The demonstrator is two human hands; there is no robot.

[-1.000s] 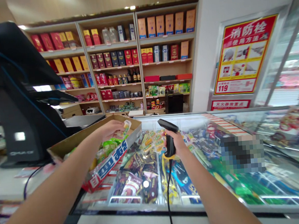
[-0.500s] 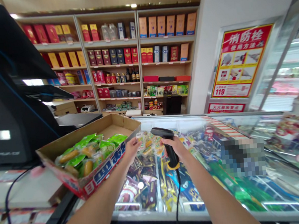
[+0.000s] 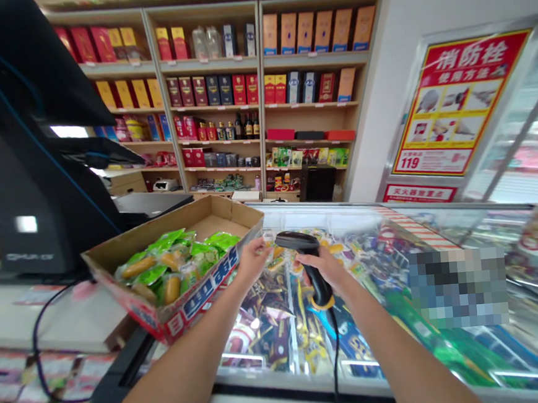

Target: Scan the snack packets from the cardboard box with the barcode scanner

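Black corded barcode scanner [image 3: 321,292] sits clamped in the right hand [image 3: 325,270], above the glass lid of a chest freezer [image 3: 280,343]. The left hand [image 3: 254,261], apart from it, is just beside the corner of a cardboard tray [image 3: 219,221] of green snack packets [image 3: 172,268]; whether it grips anything cannot be told.

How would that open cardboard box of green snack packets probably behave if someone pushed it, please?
The thin-walled cardboard box looks light, so it would probably slide easily. Sitting tilted, it may tip, and the loose green snack packets would likely shift downhill.
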